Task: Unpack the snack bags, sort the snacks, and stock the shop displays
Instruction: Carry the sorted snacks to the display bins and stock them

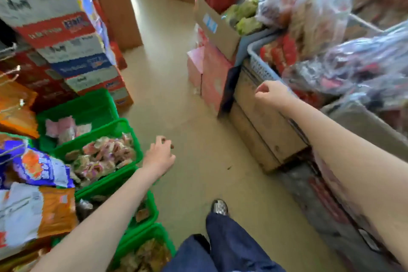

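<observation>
Ribbed green plastic bins (123,127), crinkly snacks (103,157)

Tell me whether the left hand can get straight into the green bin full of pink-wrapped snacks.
Probably yes. The left hand hovers beside the green bin, just past its right rim; the pink-wrapped snacks lie uncovered, nothing between. It seems to pinch something small, too blurred to name, which could hamper grabbing.

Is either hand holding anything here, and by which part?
The left hand pinches something small and brown at its fingers; what it is cannot be told. The right hand is curled and seems to hold nothing.
</observation>
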